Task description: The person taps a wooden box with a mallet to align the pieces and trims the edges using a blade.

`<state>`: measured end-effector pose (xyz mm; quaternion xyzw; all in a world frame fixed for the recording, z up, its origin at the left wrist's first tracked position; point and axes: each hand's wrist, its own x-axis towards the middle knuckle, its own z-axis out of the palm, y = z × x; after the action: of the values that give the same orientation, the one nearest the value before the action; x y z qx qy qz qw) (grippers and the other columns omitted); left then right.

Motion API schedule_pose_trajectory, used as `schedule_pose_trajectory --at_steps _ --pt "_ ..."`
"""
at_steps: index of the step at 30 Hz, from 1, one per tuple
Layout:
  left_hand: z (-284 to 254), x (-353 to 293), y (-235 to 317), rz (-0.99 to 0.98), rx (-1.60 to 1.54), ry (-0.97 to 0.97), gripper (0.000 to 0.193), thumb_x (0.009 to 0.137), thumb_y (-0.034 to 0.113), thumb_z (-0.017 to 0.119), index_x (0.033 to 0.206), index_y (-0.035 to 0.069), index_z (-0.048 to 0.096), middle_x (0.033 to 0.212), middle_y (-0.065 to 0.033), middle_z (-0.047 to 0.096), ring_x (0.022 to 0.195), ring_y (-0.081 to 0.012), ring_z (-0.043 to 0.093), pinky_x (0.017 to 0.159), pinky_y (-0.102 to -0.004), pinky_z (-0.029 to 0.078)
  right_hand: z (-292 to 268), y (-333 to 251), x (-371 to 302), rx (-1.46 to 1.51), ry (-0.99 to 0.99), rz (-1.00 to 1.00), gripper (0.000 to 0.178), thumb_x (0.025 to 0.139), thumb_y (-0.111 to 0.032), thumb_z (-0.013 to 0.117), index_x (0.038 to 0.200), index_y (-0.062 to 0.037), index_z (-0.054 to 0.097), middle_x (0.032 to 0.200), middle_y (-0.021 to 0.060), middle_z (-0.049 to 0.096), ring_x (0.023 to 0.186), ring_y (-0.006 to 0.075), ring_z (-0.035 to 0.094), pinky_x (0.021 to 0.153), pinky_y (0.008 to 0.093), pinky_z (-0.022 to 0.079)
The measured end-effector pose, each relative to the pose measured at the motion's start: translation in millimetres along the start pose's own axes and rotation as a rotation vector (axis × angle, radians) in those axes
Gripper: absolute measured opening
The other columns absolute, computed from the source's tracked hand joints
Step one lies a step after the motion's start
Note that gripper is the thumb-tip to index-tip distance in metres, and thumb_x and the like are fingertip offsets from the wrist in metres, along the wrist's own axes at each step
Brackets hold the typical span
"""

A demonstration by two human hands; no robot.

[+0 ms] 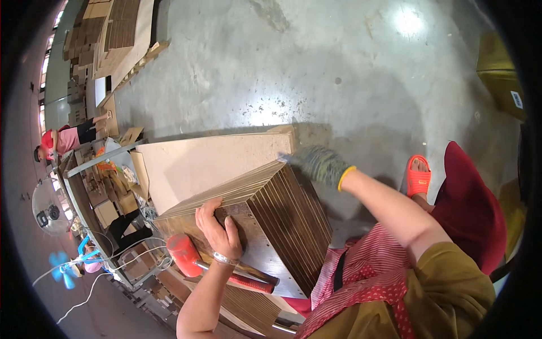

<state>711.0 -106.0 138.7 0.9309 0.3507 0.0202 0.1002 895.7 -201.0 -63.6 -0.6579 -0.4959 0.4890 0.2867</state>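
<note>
A thick stack of brown wooden boards stands in front of me, its many layered edges facing right. My left hand, bare with a band at the wrist, rests open on the stack's top board, fingers spread near its far edge. In a grey knitted glove with a yellow cuff, my right hand reaches to the stack's far right corner; its fingertips are too indistinct to show a grip. A red-headed mallet lies on the top board beside my left wrist, its red and black handle pointing toward me.
Behind the stack lies a pale board. A metal-framed bench with clutter and cables is at left, near a standing fan and a small blue fan. Another person is farther off. Yellow-green boxes stand at right.
</note>
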Motion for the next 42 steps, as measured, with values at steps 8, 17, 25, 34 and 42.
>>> schedule_pose_trajectory --at_steps 8,17,25,34,42 --pt "-4 -5 -4 -0.003 -0.026 0.014 0.041 0.084 0.031 0.042 0.109 -0.001 0.048 0.109 -0.0168 0.053 0.107 -0.0354 0.044 0.102 -0.0480 0.020 6 -20 -14 0.164 0.299 -0.472 0.038 0.091 -0.033 0.041 0.112 -0.0046 0.055 0.095 0.0156 0.060 0.082 0.0316 0.059 0.076 0.0440 0.046" --pt "-9 -6 -3 -0.012 -0.001 0.022 0.042 0.086 0.031 0.041 0.113 -0.001 0.048 0.111 -0.0165 0.053 0.109 -0.0348 0.044 0.103 -0.0491 0.020 -52 -22 -6 0.364 0.251 0.171 0.032 0.086 -0.027 0.045 0.097 -0.0028 0.062 0.083 0.0174 0.063 0.076 0.0343 0.060 0.074 0.0419 0.047" --pt "-30 51 55 0.229 0.133 -0.191 0.034 0.090 0.028 0.046 0.115 0.005 0.054 0.106 -0.0150 0.060 0.104 -0.0296 0.054 0.097 -0.0431 0.034 -178 -40 -28 -0.392 0.106 -0.279 0.022 0.088 -0.024 0.048 0.084 -0.0045 0.056 0.068 0.0124 0.054 0.063 0.0278 0.056 0.059 0.0389 0.046" --pt "9 66 117 0.461 1.035 -0.794 0.075 0.080 0.053 0.055 0.130 -0.001 0.040 0.129 -0.0169 0.045 0.125 -0.0324 0.037 0.103 -0.0476 0.027 -168 40 -132 0.721 0.014 0.378 0.027 0.088 -0.030 0.051 0.074 -0.0064 0.051 0.053 0.0052 0.051 0.039 0.0136 0.049 0.037 0.0298 0.041" --pt "75 60 116 0.542 1.084 -1.141 0.088 0.080 0.067 0.041 0.139 0.003 0.029 0.147 -0.0139 0.022 0.136 -0.0295 0.020 0.108 -0.0471 0.018 -162 26 -140 0.715 -0.035 0.270 0.023 0.087 -0.026 0.049 0.077 -0.0054 0.051 0.054 0.0061 0.053 0.040 0.0149 0.050 0.036 0.0281 0.041"
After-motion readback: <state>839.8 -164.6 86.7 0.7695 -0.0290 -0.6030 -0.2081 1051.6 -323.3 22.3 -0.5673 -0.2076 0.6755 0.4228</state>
